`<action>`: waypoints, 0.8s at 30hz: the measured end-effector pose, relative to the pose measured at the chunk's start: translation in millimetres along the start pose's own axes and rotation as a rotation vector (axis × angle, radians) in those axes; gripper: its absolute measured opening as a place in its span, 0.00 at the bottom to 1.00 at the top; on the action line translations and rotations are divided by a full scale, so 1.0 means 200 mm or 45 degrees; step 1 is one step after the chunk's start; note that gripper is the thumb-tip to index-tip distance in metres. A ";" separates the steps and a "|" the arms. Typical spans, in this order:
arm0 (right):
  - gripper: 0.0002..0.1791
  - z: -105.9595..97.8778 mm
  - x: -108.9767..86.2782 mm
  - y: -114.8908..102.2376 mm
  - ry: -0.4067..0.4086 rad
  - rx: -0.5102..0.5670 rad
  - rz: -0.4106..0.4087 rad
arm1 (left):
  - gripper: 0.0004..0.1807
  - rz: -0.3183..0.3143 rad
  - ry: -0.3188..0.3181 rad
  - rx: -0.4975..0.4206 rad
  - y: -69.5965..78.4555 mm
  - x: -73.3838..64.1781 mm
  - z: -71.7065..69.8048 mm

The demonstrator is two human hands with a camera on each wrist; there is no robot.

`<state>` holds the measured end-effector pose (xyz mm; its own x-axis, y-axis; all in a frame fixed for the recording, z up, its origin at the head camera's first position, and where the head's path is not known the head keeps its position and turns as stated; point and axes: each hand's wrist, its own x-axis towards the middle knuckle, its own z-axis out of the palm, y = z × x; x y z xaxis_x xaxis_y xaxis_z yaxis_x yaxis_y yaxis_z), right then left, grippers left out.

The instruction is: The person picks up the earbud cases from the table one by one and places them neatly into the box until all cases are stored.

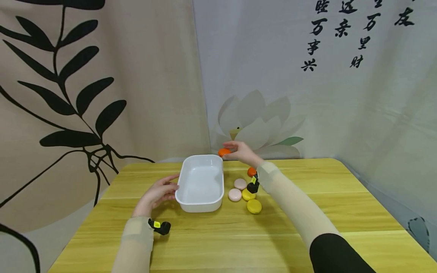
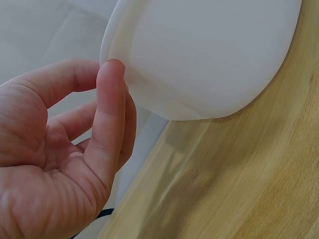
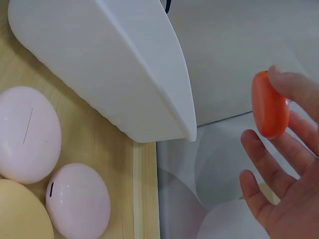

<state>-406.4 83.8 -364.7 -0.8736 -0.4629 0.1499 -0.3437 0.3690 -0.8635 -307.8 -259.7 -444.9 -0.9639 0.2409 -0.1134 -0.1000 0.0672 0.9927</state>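
Observation:
A white rectangular tub (image 1: 201, 208) with rounded corners stands on the table. My left hand (image 1: 158, 194) is at its left side, fingertips touching the outside near the rim; in the left wrist view the fingers (image 2: 110, 94) are gently bent. Beyond the tub's far right corner, my right hand (image 1: 243, 153) pinches an orange rounded disc (image 3: 269, 105) between thumb and fingers, held in the air. Its lower fingers (image 3: 264, 159) spread loosely below the disc. A second orange disc (image 1: 251, 171) lies beneath the right wrist.
Right of the tub lie two pale pink discs (image 1: 235, 195) and two yellow discs (image 1: 254, 206), close together. The wooden table (image 1: 211, 242) ends just behind the tub, where a printed curtain (image 1: 164, 76) hangs.

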 end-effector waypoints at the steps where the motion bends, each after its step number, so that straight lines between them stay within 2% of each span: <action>1: 0.32 0.00 0.00 0.00 -0.001 0.003 -0.001 | 0.35 0.000 0.000 0.000 0.00 0.00 0.00; 14: 0.32 0.05 0.04 -0.01 -0.020 -0.038 -0.005 | 0.35 0.003 -0.012 0.004 0.01 -0.01 0.00; 24: 0.31 0.07 0.07 -0.03 -0.034 -0.039 0.036 | 0.36 0.000 -0.010 0.004 0.00 -0.01 -0.01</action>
<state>-412.4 63.4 -364.0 -0.8739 -0.4730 0.1124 -0.3298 0.4069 -0.8519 -307.6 -262.4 -443.8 -0.9619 0.2484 -0.1140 -0.0994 0.0707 0.9925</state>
